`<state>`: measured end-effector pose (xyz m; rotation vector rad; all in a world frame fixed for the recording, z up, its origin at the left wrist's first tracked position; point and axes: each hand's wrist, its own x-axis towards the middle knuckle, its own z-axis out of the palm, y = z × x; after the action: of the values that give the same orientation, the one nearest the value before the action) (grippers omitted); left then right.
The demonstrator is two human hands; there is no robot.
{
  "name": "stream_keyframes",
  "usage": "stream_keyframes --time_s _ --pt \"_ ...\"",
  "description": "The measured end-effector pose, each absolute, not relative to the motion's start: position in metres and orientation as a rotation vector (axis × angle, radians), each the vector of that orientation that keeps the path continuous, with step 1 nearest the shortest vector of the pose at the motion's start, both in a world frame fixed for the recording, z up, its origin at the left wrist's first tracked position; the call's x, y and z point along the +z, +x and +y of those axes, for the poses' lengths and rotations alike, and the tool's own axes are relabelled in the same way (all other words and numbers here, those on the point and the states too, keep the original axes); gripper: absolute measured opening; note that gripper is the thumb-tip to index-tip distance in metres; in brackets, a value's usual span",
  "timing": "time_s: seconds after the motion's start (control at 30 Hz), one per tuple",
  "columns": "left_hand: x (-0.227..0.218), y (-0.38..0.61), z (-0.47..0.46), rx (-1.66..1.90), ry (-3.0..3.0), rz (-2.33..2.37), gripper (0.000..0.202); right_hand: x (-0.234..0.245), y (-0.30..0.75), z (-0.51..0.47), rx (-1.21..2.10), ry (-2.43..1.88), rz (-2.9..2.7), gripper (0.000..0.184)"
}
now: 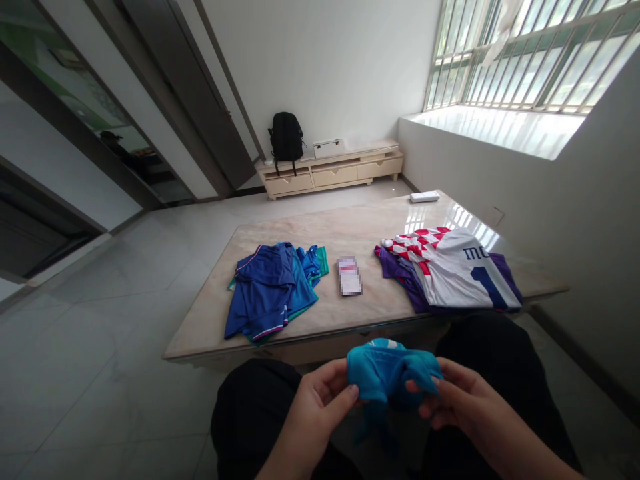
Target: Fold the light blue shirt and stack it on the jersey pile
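A bunched bright blue cloth garment (387, 370) hangs between my hands, above my lap and in front of the table edge. My left hand (325, 400) pinches its left end, with the thumb on the near side. On the other end, my right hand (457, 397) grips the fabric between thumb and fingers. The lower part of the garment droops into shadow, and its full shape cannot be made out. Beyond it lies a pile of dark blue shorts (265, 280) at the left. A white jersey with red checks (450, 267) rests on purple clothing at the right.
The marble-topped table (300, 230) stands before my knees. Between the piles lies a phone-sized, blurred-out item (349, 277). A white power strip (424, 197) sits at the far right corner. Farther back, a low cabinet (335, 175) bears a black backpack (287, 137) and a white case (329, 147).
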<state>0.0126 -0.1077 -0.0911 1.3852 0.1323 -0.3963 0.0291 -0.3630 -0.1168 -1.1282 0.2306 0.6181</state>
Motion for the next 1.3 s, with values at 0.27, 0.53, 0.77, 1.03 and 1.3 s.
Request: stream_keyframes --time_s 0.27,0.53,0.77,1.03,1.3 --pt "-0.12 0.01 -0.131 -0.211 1.41 0.114 0.038 -0.123 0.019 -0.329 0.622 -1.109 0.265 0.036" --pt "-0.131 0.006 -0.147 -0.041 1.728 -0.023 0.019 -0.145 0.025 -0.324 0.584 -1.269 0.156 0.048" --pt "-0.131 0.005 -0.147 0.125 1.925 -0.129 0.019 -0.155 0.022 -0.319 0.552 -1.274 0.183 0.053" --pt "-0.145 -0.003 -0.147 0.604 2.131 -0.447 0.024 -0.165 0.02 -0.315 0.575 -1.134 0.327 0.062" --pt "-0.144 0.001 -0.155 0.799 2.145 -0.655 0.023 -0.163 0.02 -0.315 0.599 -0.913 0.441 0.055"
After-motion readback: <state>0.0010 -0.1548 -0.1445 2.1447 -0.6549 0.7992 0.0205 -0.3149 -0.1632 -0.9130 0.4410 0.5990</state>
